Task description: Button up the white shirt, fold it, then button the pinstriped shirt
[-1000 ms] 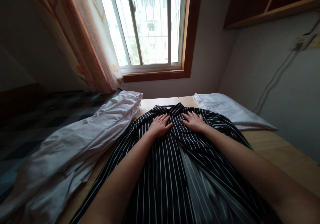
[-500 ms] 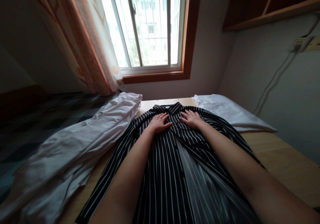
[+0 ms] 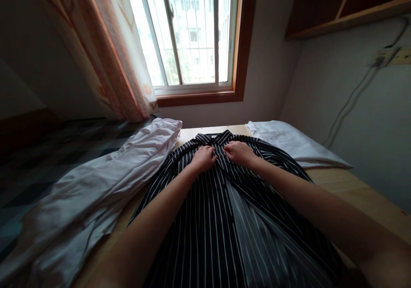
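A black shirt with white stripes (image 3: pixel 208 219) lies spread face up, its collar toward the window. One front panel is folded back lower down, and the greyer inner side of the cloth shows there. On the upper chest, just below the collar, my left hand (image 3: pixel 203 157) has its fingers curled into the fabric beside the front opening. My right hand (image 3: pixel 240 153) is closed at the opposite edge of that opening, knuckles up, pinching the cloth. A narrow gap separates the two hands. The fingertips are partly hidden.
Under the shirt is a pale wooden table (image 3: pixel 359 193). A crumpled white garment (image 3: pixel 112 181) hangs over its left side, next to a dark checked bed (image 3: pixel 28 168). A folded white cloth (image 3: pixel 289 142) lies at the back right. Behind stand a window (image 3: pixel 192 43) and a curtain (image 3: pixel 112 52).
Both hands lay flat with fingers spread on the shirt's chest. Now their fingers are curled in on the cloth, and the right hand has shifted slightly left toward the front opening.
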A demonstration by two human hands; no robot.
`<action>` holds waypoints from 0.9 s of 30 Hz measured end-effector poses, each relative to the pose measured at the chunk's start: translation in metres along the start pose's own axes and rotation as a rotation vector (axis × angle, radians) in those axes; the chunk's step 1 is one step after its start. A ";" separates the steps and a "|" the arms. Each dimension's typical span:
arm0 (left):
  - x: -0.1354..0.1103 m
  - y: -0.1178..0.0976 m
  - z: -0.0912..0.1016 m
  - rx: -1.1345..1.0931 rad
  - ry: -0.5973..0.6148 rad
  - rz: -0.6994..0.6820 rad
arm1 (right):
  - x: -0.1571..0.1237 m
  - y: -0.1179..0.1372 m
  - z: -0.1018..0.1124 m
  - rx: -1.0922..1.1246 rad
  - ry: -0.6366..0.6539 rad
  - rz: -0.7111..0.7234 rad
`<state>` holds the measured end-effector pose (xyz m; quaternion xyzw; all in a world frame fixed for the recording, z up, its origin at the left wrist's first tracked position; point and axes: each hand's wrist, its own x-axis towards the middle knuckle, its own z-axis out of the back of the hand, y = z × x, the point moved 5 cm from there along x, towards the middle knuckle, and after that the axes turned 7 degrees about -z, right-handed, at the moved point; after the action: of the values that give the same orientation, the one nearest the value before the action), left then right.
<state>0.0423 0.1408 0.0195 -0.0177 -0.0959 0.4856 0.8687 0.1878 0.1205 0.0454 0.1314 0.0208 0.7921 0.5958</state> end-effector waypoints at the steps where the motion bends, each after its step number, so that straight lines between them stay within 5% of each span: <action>1: -0.004 -0.002 0.005 -0.019 -0.006 0.019 | -0.005 0.005 0.000 0.066 0.038 -0.017; 7: -0.023 -0.006 0.003 -0.145 -0.040 0.091 | -0.023 0.018 -0.024 0.266 0.185 -0.086; 15: -0.042 -0.018 -0.011 -0.112 -0.183 0.137 | -0.021 0.010 -0.045 0.324 0.090 -0.170; 27: -0.039 -0.018 -0.012 -0.157 -0.188 0.078 | -0.018 -0.010 -0.051 0.835 0.007 -0.155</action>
<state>0.0393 0.0988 0.0036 -0.0439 -0.2139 0.5094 0.8324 0.1903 0.1128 -0.0086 0.3568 0.3518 0.6689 0.5491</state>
